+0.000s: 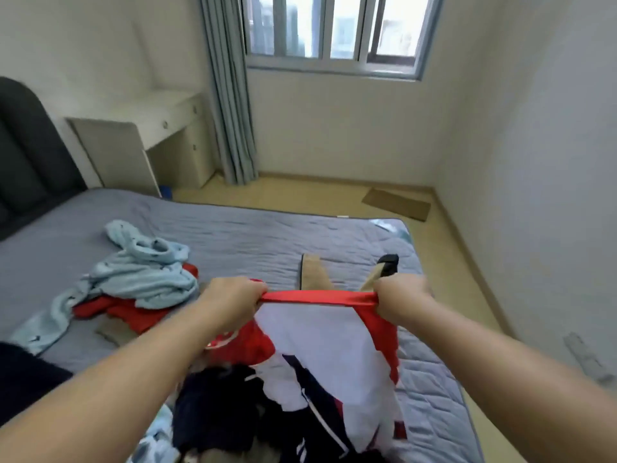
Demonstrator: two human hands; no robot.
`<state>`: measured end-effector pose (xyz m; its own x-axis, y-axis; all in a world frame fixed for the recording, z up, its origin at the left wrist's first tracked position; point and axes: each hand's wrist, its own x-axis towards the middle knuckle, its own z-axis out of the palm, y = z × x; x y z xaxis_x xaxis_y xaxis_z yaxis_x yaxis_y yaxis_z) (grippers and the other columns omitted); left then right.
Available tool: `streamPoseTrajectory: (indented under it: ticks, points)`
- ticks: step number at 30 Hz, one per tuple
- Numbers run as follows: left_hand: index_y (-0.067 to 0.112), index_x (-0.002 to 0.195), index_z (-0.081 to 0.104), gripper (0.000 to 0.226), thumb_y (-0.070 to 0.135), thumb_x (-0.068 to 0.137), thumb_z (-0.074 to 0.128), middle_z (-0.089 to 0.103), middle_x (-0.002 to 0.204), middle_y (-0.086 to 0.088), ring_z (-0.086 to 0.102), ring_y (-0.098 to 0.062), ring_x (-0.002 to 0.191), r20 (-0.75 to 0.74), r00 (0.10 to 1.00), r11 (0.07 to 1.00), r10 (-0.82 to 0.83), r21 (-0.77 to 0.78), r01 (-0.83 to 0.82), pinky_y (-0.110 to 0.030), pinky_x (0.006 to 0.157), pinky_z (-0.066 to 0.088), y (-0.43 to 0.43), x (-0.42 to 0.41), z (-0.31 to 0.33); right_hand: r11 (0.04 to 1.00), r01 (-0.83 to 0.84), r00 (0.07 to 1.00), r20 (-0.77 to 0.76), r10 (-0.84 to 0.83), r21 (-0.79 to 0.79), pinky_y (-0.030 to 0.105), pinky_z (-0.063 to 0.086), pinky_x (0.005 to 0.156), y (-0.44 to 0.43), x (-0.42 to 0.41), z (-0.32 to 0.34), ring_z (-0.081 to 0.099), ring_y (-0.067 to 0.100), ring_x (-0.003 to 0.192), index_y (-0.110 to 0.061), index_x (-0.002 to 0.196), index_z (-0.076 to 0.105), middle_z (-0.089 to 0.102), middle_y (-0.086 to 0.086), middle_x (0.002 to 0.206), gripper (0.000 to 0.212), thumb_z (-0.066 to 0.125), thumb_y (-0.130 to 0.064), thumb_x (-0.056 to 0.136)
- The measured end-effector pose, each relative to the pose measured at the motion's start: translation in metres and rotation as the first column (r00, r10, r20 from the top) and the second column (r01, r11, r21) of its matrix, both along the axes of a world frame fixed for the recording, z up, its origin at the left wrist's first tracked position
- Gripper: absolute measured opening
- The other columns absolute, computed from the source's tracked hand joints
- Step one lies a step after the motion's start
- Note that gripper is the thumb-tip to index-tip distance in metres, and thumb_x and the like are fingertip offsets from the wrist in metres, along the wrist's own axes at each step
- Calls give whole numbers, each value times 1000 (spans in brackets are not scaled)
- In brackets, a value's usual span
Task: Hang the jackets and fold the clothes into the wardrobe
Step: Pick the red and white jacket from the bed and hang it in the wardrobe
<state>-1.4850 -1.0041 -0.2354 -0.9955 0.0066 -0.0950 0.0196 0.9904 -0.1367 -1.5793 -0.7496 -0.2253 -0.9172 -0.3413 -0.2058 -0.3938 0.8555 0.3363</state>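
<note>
Stretching jacket (320, 335) taut above bed (253, 228).
Left hand (233, 297), right hand (399, 299): fingers curled tight on red edge; best held level, tension even between them.

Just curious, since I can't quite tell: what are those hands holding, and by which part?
One red-and-white garment, held by its red edge: the left hand grips one end, the right hand the other.

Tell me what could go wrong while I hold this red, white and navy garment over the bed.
The left hand and right hand grip only the red edge of the red, white and navy garment. Its lower part trails onto the dark navy clothes and may snag or crease. Laid down here, it would likely cover the tan trousers.
</note>
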Motion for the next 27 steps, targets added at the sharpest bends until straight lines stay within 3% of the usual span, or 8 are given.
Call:
streamPoseTrajectory:
  ticks: [6, 11, 15, 18, 21, 23, 26, 27]
  points:
    - [25, 79, 42, 24, 39, 98, 38, 51, 73, 5, 49, -19, 67, -293, 956, 999, 31, 19, -26, -28, 57, 34, 5, 32, 256, 945, -53, 982, -191, -10, -322, 28, 43, 66, 27, 25, 268, 58, 26, 95, -20, 86, 66, 46, -1, 88, 9, 61, -26, 81]
    - [29, 78, 51, 23, 44, 95, 47, 53, 66, 7, 50, -8, 57, -441, 897, 999, 35, 51, -13, -25, 50, 34, 9, 86, 404, 819, -221, 948, -313, 54, -529, 23, 38, 51, 58, 70, 407, 53, 19, 65, -11, 75, 60, 52, 1, 66, 27, 61, -34, 88]
    - [29, 68, 45, 28, 44, 86, 60, 49, 58, 8, 49, -10, 51, -732, 677, 989, 70, 141, 50, -24, 47, 30, 3, 125, 463, 548, -489, 815, -579, 11, -678, 29, 41, 62, 75, 106, 460, 57, 21, 71, -16, 83, 57, 55, -2, 73, 17, 60, -33, 88]
    - [28, 88, 60, 12, 39, 88, 59, 60, 77, 6, 57, -16, 72, -487, 870, 997, 72, 5, -79, -28, 60, 42, 14, 155, 438, 814, -301, 912, -398, 95, -497, 27, 44, 63, 74, 136, 429, 59, 19, 74, -20, 92, 57, 57, 0, 82, 7, 54, -26, 90]
    - [21, 92, 65, 19, 37, 92, 55, 63, 86, 2, 55, -17, 75, -534, 845, 994, 20, -81, -76, -27, 62, 37, 19, 169, 433, 906, -213, 940, -328, 89, -365, 32, 51, 74, 75, 150, 408, 61, 23, 84, -17, 98, 63, 61, 2, 91, 20, 44, -15, 91]
    - [16, 86, 61, 26, 39, 94, 52, 57, 69, 3, 53, -18, 61, -741, 671, 996, 10, -51, -71, -27, 57, 34, 20, 175, 460, 723, -301, 895, -445, -10, -622, 38, 51, 78, 79, 149, 426, 61, 25, 87, -23, 86, 56, 59, -3, 82, 18, 43, -14, 92]
    - [14, 83, 62, 16, 29, 89, 59, 48, 55, 7, 43, -15, 48, -971, 219, 985, 94, 122, 121, -24, 51, 32, 29, 180, 472, 228, -590, 739, -632, -234, -775, 33, 46, 63, 75, 157, 434, 57, 22, 67, -28, 79, 46, 53, -8, 67, 13, 49, -26, 92]
    - [15, 89, 63, 14, 28, 89, 58, 56, 62, 2, 49, -20, 53, -951, 302, 984, 68, 114, 135, -27, 52, 37, 38, 181, 463, 293, -600, 733, -658, -170, -744, 33, 46, 61, 70, 161, 424, 57, 21, 64, -26, 82, 46, 53, -7, 66, 13, 50, -33, 92]
